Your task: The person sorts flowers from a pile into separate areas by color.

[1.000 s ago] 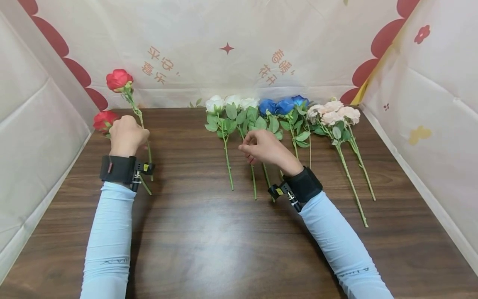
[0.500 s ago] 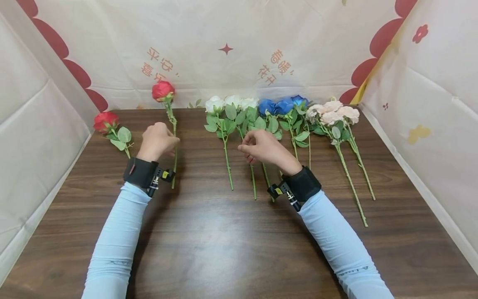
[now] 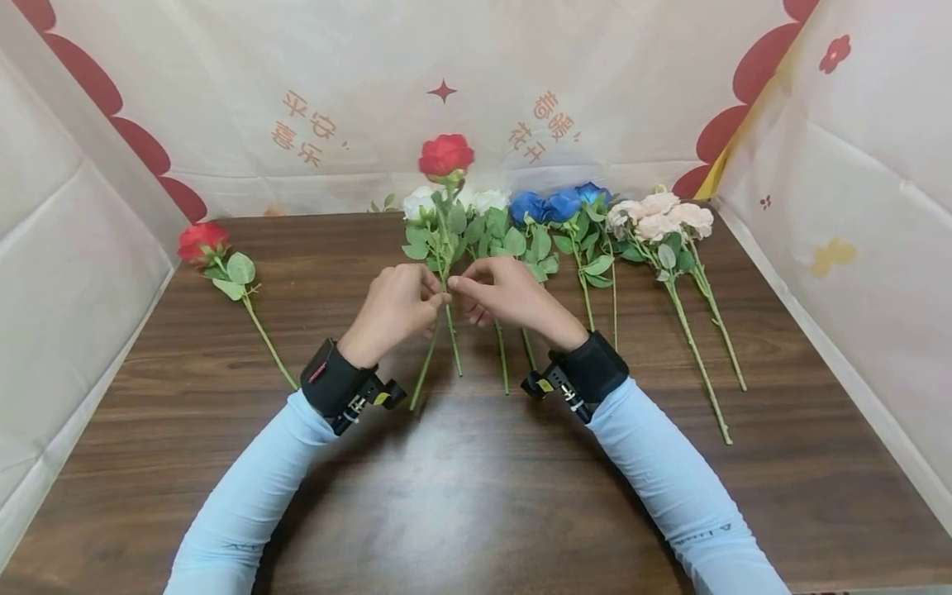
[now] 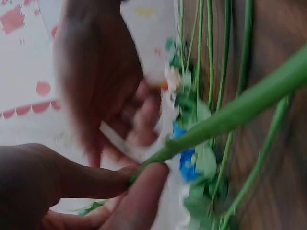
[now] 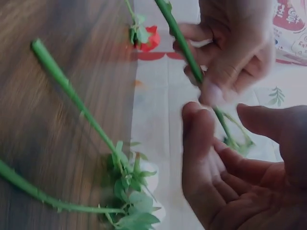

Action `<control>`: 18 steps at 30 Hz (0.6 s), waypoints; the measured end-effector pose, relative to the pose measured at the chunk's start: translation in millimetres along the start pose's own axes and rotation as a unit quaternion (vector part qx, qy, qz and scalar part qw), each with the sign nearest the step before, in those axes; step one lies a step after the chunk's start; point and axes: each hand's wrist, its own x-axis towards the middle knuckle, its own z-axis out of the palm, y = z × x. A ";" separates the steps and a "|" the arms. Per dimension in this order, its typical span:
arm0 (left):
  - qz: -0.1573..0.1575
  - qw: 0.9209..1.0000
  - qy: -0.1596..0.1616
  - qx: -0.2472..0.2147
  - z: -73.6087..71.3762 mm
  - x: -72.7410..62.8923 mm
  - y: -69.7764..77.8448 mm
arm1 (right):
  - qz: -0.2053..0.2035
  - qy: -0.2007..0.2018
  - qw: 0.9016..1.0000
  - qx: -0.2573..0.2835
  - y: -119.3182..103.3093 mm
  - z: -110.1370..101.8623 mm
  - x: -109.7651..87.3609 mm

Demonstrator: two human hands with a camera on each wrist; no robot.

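In the head view my left hand [image 3: 397, 307] pinches the green stem of a red rose [image 3: 446, 157], holding it raised and slightly tilted above the table. The left wrist view shows thumb and forefinger closed on that stem [image 4: 225, 115]. Close by, my right hand [image 3: 516, 293] has its fingertips beside the stem. Its thumb [image 5: 268, 120] and forefinger stand apart in the right wrist view, with the stem between them and no grip visible. Behind the raised rose lie white roses [image 3: 487, 201], partly hidden. A second red rose [image 3: 202, 244] lies at the far left.
Several blue roses [image 3: 561, 205] lie right of the white ones, then pale pink roses [image 3: 658, 219], stems toward me. All rest on the brown wooden table [image 3: 446, 512]. A printed cloth [image 3: 357, 74] walls off the back and both sides.
My left hand has carried the red rose from the far left to the middle, up to my right hand. The right hand has barely moved; the other red rose stays at the left.
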 end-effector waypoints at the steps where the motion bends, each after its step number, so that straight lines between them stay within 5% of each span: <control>1: 0.008 1.000 0.001 -0.008 3.1 -1.1 2.9 | -0.010 0.006 1.000 0.008 -1.3 1.1 -0.5; 7: 0.038 0.998 0.006 -0.043 12.3 -5.8 11.9 | -0.048 0.035 0.998 0.027 -4.2 3.9 -2.3; 18: 0.031 0.996 0.004 -0.084 14.4 -5.7 13.3 | -0.048 0.054 0.997 -0.021 -8.6 1.5 -6.6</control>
